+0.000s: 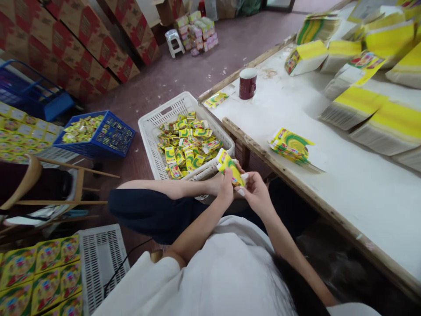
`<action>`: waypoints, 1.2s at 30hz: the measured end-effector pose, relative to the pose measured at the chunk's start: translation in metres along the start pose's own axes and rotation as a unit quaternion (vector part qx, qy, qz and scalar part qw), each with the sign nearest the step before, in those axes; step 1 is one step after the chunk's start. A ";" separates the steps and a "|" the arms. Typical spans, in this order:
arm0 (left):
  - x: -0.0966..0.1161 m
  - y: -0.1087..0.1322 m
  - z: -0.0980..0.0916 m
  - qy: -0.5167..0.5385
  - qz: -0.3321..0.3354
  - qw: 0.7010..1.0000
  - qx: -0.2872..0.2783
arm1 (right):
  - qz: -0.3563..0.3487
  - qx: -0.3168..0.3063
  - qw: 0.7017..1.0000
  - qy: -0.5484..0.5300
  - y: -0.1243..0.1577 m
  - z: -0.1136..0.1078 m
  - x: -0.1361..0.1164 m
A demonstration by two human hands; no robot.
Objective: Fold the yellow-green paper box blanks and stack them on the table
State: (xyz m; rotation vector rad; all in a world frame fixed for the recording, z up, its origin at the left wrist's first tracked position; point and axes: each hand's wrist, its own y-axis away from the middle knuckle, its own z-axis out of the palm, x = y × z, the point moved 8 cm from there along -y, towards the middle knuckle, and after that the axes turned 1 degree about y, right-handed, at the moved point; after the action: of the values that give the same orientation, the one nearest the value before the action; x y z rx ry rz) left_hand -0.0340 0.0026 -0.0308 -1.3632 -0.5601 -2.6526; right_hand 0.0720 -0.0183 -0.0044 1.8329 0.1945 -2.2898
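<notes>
A small yellow and green printed carton [233,170] is held above my lap, between both hands. My left hand [226,186] is closed around its lower left side. At the carton's near end, the fingers of my right hand [255,189] pinch its white flaps. Just beyond my hands, a white plastic crate [147,125] holds a heap of similar small cartons [189,145]. To the right, a stack of flat printed cartons [291,145] lies on the white tabletop [332,188] near its wooden edge.
A maroon mug [247,84] and a flat packet [216,99] sit by the table's far corner. Bundled cartons [362,103] fill its right side. On the floor to the left are a blue crate [113,134], a wooden chair [79,184] and yellow boxes [48,272].
</notes>
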 end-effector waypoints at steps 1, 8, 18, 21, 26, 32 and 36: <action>-0.001 0.000 -0.001 -0.004 0.007 1.000 -0.007 | -0.004 0.007 1.000 0.001 -0.002 -0.004 -0.001; 0.012 0.004 -0.007 -0.017 0.085 0.996 -0.011 | -0.022 0.001 0.999 0.036 -0.004 -0.008 -0.010; 0.016 0.006 -0.003 -0.042 0.068 0.996 -0.028 | -0.015 0.029 0.995 0.090 -0.004 -0.023 -0.016; 0.040 0.007 -0.005 -0.064 0.078 0.995 -0.026 | -0.082 0.066 0.970 0.221 -0.005 -0.037 -0.030; 0.117 0.021 0.013 -0.342 0.234 0.904 -0.106 | -0.216 0.021 0.850 0.479 -0.001 -0.035 -0.063; 0.070 0.031 0.033 -0.572 0.129 0.754 -0.295 | -0.307 0.008 0.823 0.478 0.019 -0.008 -0.085; 0.048 0.039 0.037 -0.565 0.155 0.762 -0.274 | -0.212 0.151 0.922 0.288 0.015 -0.038 -0.064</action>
State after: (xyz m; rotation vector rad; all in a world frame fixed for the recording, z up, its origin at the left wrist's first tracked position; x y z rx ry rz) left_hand -0.0245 -0.0167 0.0380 -2.8536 0.4484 -1.4738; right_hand 0.1250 -0.0197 0.0501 2.8443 0.3704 -2.0250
